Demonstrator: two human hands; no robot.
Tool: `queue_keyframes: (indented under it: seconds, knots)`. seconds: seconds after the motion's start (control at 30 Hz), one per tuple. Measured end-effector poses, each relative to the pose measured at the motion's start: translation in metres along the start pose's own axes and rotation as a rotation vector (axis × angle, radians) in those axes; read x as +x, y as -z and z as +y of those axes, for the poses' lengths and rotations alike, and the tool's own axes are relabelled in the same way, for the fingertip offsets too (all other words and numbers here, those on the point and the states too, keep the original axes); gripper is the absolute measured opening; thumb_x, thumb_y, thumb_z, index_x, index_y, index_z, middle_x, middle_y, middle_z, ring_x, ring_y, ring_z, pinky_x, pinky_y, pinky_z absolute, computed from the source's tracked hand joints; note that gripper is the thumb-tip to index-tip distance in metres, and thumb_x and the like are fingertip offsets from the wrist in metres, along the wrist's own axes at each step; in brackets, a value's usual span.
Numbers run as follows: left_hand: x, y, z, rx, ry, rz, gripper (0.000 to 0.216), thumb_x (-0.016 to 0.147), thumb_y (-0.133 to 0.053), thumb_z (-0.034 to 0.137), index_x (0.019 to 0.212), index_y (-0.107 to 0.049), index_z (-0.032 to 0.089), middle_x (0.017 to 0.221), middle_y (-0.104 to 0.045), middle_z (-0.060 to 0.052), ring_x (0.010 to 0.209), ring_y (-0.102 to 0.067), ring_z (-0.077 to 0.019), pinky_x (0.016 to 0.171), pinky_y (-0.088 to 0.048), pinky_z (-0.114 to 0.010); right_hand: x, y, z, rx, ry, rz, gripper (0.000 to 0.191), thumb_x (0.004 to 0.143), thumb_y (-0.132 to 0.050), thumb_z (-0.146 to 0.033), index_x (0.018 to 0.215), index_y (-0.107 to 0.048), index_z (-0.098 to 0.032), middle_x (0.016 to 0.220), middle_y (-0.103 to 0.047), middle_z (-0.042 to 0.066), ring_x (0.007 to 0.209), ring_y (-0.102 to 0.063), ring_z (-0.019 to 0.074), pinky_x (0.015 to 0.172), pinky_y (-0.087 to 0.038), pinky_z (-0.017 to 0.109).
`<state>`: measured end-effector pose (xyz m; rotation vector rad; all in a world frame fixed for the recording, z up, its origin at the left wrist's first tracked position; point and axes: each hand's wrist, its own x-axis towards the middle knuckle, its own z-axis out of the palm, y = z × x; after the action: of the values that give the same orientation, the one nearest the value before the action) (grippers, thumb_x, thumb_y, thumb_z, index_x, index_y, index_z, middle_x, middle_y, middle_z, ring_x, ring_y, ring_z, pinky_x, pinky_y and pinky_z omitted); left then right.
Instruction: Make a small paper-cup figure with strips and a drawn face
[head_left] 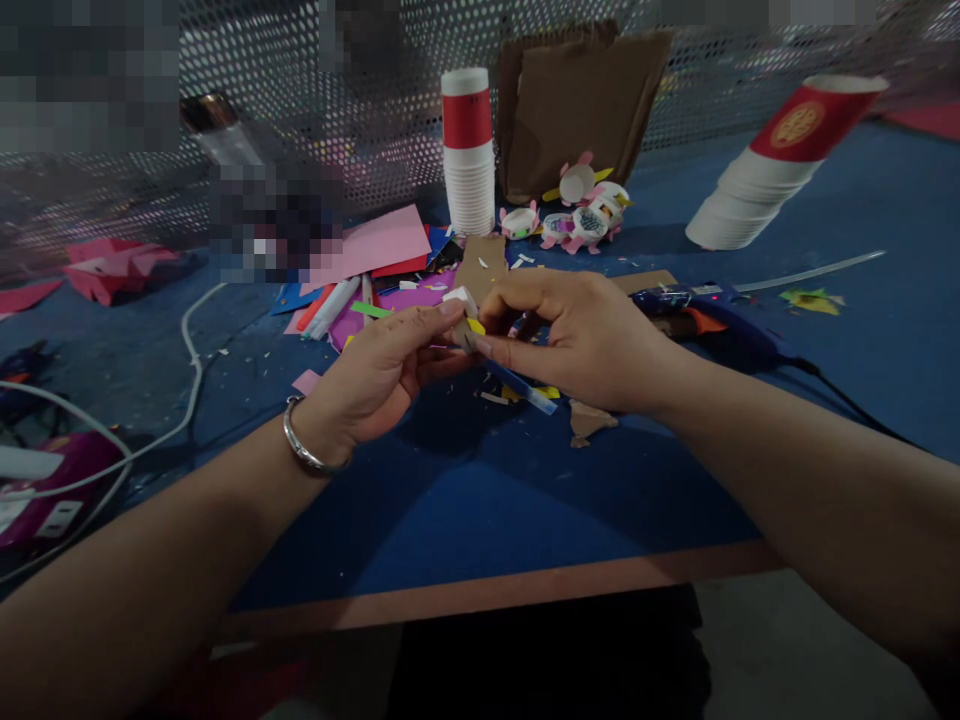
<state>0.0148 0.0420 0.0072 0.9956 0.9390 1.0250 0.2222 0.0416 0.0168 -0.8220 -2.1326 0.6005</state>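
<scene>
My left hand [394,365] is closed, thumb and fingers pinching a small white paper craft piece [459,298] with a yellow bit on it. From the other side, the fingertips of my right hand [577,335] close on the same piece near the yellow bit. Fingers cover much of it, so its full shape is hidden. Under my hands lies a blue pen-like tool [525,388] with a clear end. A torn scrap of brown cardboard [590,420] lies below my right hand. Behind the hands is a cardboard strip [481,270].
A stack of paper cups [470,185] stands at the back; another stack [765,180] leans at the right. Several small cup animals [589,225] sit before a cardboard sheet [581,120]. At right lies a glue gun [742,335]. Pink paper [382,245] and a white cable [187,340] are left.
</scene>
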Motion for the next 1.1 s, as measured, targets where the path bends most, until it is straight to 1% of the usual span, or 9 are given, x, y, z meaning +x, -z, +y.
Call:
queue_keyframes:
  seconds: [0.17, 0.3, 0.37, 0.6, 0.67, 0.73, 0.83, 0.97, 1.1]
  knots:
    - [-0.002, 0.0, 0.0, 0.029, 0.014, -0.02, 0.02, 0.085, -0.089, 0.032, 0.096, -0.084, 0.016, 0.102, -0.085, -0.007, 0.086, -0.078, -0.0159, 0.08, -0.066, -0.024, 0.0, 0.0, 0.0, -0.035, -0.015, -0.009, 0.013, 0.09, -0.068, -0.02, 0.079, -0.062, -0.021, 0.081, -0.066, 0.001, 0.073, -0.059, 0.015, 0.07, -0.046, 0.031]
    - [-0.002, -0.001, 0.0, 0.025, 0.022, -0.014, 0.019, 0.081, -0.091, 0.031, 0.09, -0.083, 0.016, 0.089, -0.083, -0.004, 0.079, -0.076, -0.014, 0.08, -0.066, -0.023, 0.0, 0.001, 0.001, -0.027, -0.011, -0.029, 0.012, 0.09, -0.068, -0.018, 0.079, -0.063, -0.021, 0.082, -0.067, 0.001, 0.073, -0.059, 0.0148, 0.07, -0.045, 0.031]
    - [-0.002, -0.002, -0.001, 0.017, 0.027, -0.012, 0.019, 0.081, -0.091, 0.031, 0.088, -0.082, 0.016, 0.086, -0.082, -0.004, 0.078, -0.076, -0.0138, 0.078, -0.066, -0.023, 0.001, 0.001, 0.002, -0.007, -0.005, -0.037, 0.013, 0.09, -0.068, -0.018, 0.079, -0.063, -0.021, 0.081, -0.068, 0.0, 0.073, -0.06, 0.0146, 0.069, -0.045, 0.031]
    - [0.001, 0.0, -0.002, 0.005, 0.065, -0.046, 0.013, 0.085, -0.083, 0.027, 0.09, -0.082, 0.014, 0.09, -0.083, -0.008, 0.083, -0.079, -0.0171, 0.077, -0.067, -0.024, 0.001, 0.002, 0.001, 0.003, 0.01, -0.068, 0.013, 0.088, -0.067, -0.015, 0.079, -0.061, -0.021, 0.08, -0.067, 0.0, 0.073, -0.059, 0.0139, 0.07, -0.046, 0.029]
    - [0.002, 0.004, -0.002, -0.009, 0.077, -0.079, 0.012, 0.087, -0.08, 0.024, 0.091, -0.083, 0.014, 0.094, -0.084, -0.009, 0.087, -0.081, -0.0189, 0.08, -0.068, -0.026, 0.0, 0.003, 0.002, -0.003, 0.016, -0.079, 0.014, 0.088, -0.066, -0.014, 0.079, -0.06, -0.022, 0.081, -0.066, 0.0, 0.073, -0.059, 0.0141, 0.07, -0.047, 0.029]
    - [0.004, 0.007, -0.002, -0.014, 0.091, -0.123, 0.014, 0.088, -0.078, 0.023, 0.097, -0.084, 0.013, 0.1, -0.085, -0.011, 0.092, -0.082, -0.0208, 0.085, -0.069, -0.029, 0.0, 0.003, 0.003, -0.013, 0.039, -0.087, 0.013, 0.088, -0.065, -0.014, 0.079, -0.059, -0.022, 0.081, -0.065, 0.0, 0.073, -0.058, 0.0141, 0.07, -0.046, 0.029]
    - [0.005, 0.011, 0.0, -0.008, 0.106, -0.169, 0.019, 0.089, -0.081, 0.023, 0.105, -0.084, 0.013, 0.105, -0.085, -0.012, 0.098, -0.082, -0.0219, 0.087, -0.069, -0.029, 0.0, 0.003, 0.005, -0.022, 0.077, -0.091, 0.011, 0.087, -0.063, -0.013, 0.081, -0.059, -0.022, 0.081, -0.064, -0.001, 0.072, -0.057, 0.0137, 0.068, -0.044, 0.029]
    - [0.004, 0.011, 0.003, -0.01, 0.113, -0.204, 0.016, 0.088, -0.083, 0.023, 0.101, -0.084, 0.014, 0.109, -0.085, -0.012, 0.098, -0.082, -0.021, 0.086, -0.069, -0.027, 0.0, 0.004, 0.005, -0.04, 0.114, -0.117, 0.01, 0.087, -0.063, -0.012, 0.084, -0.06, -0.022, 0.082, -0.064, -0.001, 0.073, -0.056, 0.0143, 0.07, -0.044, 0.029]
    - [0.003, 0.011, 0.004, -0.004, 0.134, -0.2, 0.017, 0.089, -0.084, 0.025, 0.103, -0.084, 0.016, 0.111, -0.085, -0.01, 0.097, -0.082, -0.02, 0.085, -0.069, -0.026, -0.001, 0.005, 0.004, -0.087, 0.172, -0.136, 0.011, 0.087, -0.063, -0.013, 0.083, -0.059, -0.022, 0.083, -0.065, 0.0, 0.077, -0.057, 0.0155, 0.074, -0.043, 0.03]
